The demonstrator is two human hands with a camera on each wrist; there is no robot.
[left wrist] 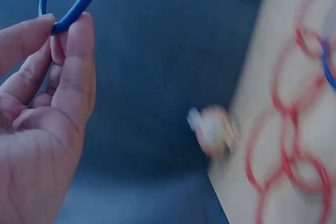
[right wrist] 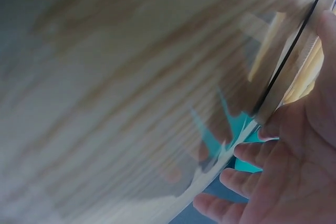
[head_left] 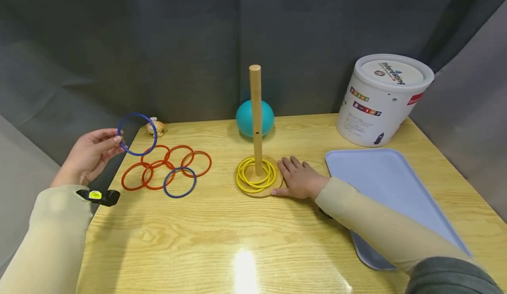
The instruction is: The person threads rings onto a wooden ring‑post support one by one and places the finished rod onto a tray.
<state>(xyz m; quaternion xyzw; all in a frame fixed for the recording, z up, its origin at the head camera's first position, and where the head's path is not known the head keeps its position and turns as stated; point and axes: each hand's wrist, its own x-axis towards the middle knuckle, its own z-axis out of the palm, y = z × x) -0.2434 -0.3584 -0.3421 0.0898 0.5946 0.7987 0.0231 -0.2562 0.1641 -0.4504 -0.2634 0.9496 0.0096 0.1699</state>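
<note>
Between thumb and fingers, my left hand (head_left: 96,153) pinches a blue ring (head_left: 155,136) and holds it up off the table at the left. The same blue ring (left wrist: 84,1) shows at the top of the left wrist view. My right hand (head_left: 299,180) lies with fingers spread at the right edge of a round wooden base (head_left: 279,177), touching it. From this base rises an upright wooden peg (head_left: 256,109), with several yellow rings (head_left: 242,180) stacked loosely around its foot. Several red rings (head_left: 132,188) overlap on the table, next to another blue ring (head_left: 180,196).
A teal ball (head_left: 244,118) sits behind the peg. At the back left is a small orange-and-white figure (head_left: 156,127). A white lidded bucket (head_left: 368,109) stands at the back right, with a pale blue tray (head_left: 376,170) in front, partly under my right forearm.
</note>
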